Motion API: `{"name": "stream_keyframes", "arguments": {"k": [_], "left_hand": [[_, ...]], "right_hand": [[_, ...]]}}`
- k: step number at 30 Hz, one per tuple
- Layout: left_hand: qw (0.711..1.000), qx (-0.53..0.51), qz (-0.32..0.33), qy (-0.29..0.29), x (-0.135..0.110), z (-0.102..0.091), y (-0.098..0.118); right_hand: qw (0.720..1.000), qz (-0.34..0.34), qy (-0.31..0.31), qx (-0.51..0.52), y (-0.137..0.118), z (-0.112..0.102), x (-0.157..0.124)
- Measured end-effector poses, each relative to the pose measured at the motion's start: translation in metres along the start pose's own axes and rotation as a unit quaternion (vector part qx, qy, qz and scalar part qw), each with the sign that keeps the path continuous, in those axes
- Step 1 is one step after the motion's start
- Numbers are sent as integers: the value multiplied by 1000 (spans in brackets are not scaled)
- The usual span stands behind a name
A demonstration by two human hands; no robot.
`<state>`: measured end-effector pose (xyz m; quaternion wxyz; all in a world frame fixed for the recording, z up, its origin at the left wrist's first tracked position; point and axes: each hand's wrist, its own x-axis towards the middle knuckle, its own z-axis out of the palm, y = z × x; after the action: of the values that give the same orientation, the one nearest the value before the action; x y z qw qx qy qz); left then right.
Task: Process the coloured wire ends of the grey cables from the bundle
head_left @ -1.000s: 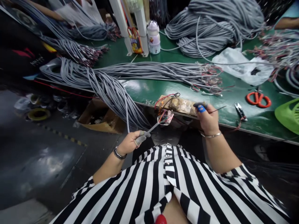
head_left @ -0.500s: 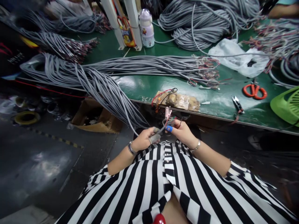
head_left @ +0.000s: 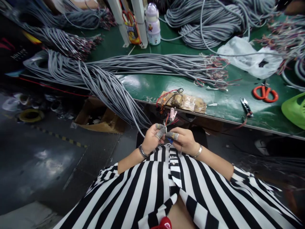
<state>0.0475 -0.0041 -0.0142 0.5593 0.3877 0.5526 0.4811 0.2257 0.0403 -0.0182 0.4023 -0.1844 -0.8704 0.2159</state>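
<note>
1. Left of the block point(head_left: 190, 104), the bundle point(head_left: 114, 92) hangs over the table edge; its weight could drag on the cable point(head_left: 140, 130) that leads down to our left hand point(head_left: 154, 136).
2. On our side of the block's left end, that hand's thumb and finger are pinched together on the cable's end; if the pinch slackened, the end could roll.
3. At the block's left end hang the leads point(head_left: 162, 103), near enough to snag our wires point(head_left: 169, 121).
4. Fanned out on our side of the block, the wires could cross, and the pink clip point(head_left: 173, 113) beside them could hide one.
5. Below the block, our right hand point(head_left: 184, 140) meets the left's fingertips; whether its curled fingers grip a wire we cannot tell. Pulling too hard could strain one.
6. Right of the block, the cutters point(head_left: 246, 107) lie near the edge; a trailing sleeve could knock them off.
</note>
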Motion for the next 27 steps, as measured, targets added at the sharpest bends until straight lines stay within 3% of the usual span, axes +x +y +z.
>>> {"name": "stream_keyframes", "arguments": {"k": [3, 7, 11, 13, 15, 19, 21, 25, 27], "left_hand": [[999, 16, 23, 29, -1, -2, -4], [995, 45, 58, 73, -4, -9, -14], [988, -68, 76, 117, -2, -18, -15], [980, -162, 66, 97, -1, -23, -12], [972, -227, 43, 46, -1, -28, -9], [965, -263, 16, -17, -6, -32, -10], [965, -262, 11, -24, -9, -32, -11], [965, -260, -6, -27, -11, -32, -16], [969, -243, -13, -38, -11, -35, -18]], "right_hand": [[998, -42, -40, -26, 2, 2, -3], [993, -36, -110, -19, 0, 7, -5], [982, -22, -173, 75, -5, 8, 1], [981, 41, -147, 123, -6, 9, 6], [972, 146, -100, 155, -5, 12, 13], [912, 300, -82, 266, -4, 26, 29], [889, 321, -74, 319, -5, 34, 38], [874, 308, 11, 375, -10, 42, 49], [842, 320, 14, 434, -9, 42, 48]]}}
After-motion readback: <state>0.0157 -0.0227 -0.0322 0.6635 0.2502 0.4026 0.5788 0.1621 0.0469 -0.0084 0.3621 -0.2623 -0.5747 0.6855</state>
